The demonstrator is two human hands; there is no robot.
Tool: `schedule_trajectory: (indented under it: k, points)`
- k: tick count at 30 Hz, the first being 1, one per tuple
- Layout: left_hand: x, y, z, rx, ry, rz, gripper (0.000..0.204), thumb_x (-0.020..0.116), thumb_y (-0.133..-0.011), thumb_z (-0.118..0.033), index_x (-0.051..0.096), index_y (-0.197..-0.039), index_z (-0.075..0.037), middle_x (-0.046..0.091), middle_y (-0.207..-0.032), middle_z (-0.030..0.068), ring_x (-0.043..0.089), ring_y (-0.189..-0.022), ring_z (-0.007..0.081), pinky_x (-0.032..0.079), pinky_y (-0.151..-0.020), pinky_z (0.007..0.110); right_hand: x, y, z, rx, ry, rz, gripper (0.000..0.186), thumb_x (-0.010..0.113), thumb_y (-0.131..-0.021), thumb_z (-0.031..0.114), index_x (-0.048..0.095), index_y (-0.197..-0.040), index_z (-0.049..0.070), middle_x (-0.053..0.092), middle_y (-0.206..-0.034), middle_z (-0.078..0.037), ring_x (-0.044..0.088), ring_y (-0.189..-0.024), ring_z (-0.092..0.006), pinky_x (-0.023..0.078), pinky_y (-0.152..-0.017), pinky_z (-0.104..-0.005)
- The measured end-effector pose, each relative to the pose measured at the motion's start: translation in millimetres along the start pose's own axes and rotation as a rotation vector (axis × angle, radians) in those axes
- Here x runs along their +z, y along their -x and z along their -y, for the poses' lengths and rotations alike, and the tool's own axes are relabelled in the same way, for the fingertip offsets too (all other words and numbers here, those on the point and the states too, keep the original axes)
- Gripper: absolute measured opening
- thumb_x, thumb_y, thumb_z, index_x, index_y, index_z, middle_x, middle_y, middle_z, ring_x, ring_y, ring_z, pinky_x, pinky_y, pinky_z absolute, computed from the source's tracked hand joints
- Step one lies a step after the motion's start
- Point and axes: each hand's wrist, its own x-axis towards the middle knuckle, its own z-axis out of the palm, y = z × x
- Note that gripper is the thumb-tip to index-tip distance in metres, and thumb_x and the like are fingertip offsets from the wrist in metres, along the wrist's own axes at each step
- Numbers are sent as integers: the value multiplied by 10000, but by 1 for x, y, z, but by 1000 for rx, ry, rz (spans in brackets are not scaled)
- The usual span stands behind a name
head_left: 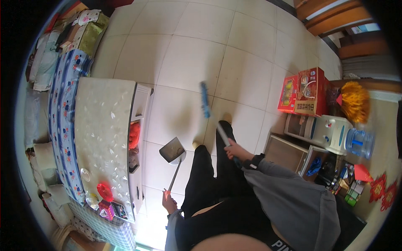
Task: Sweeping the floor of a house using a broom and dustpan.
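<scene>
My left hand (169, 202) is closed round the long handle of a dustpan (171, 151). The grey pan hangs over or rests on the tiles left of my legs; which of the two I cannot tell. My right hand (237, 151) grips the pale handle of a broom (224, 133). Its blue head (204, 100), smeared by motion, is in front of my feet, just above or on the floor. A band sits on my right wrist. Some small bits seem to lie inside the pan.
A low table (104, 117) with drawers stands at my left, bearing a red flower-shaped thing (105, 191). Beyond it is a sofa with a blue patterned cover (67, 108). On the right are red boxes (303, 92), a water dispenser (333, 133) and an orange duster (355, 101).
</scene>
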Motion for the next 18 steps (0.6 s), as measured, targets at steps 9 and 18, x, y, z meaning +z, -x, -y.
schedule_trajectory:
  k: [9,18]
  points:
    - [79,83,2,-150,207,-199,271,564,-745,-148,538,-1011,-99,295,-441,-68,270,-313,27,224,-280,166,74,-198,108,229,271,673,127,466,-809,144,443,-778,23,444,-543,-40,448,-426,-106,374,-381,-240]
    - [150,119,-2,-98,222,-244,305,598,-729,-197,543,-1011,-94,307,-443,-68,280,-321,26,232,-296,169,-112,-202,241,446,-542,570,97,483,-814,47,428,-736,60,401,-616,14,369,-491,-51,308,-414,-157]
